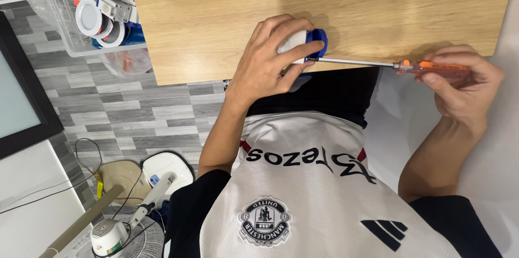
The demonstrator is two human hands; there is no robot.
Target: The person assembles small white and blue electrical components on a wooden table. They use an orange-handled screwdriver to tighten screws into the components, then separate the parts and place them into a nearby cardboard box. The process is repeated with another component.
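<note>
At the near edge of the worktop (216, 47), the left hand (270, 63) has its fingers clamped on a white-and-blue fitting (308, 44). The screwdriver (389, 65) lies level, tip meeting the fitting's side, its orange handle pinched in the right hand (459, 82) well off to the right.
</note>
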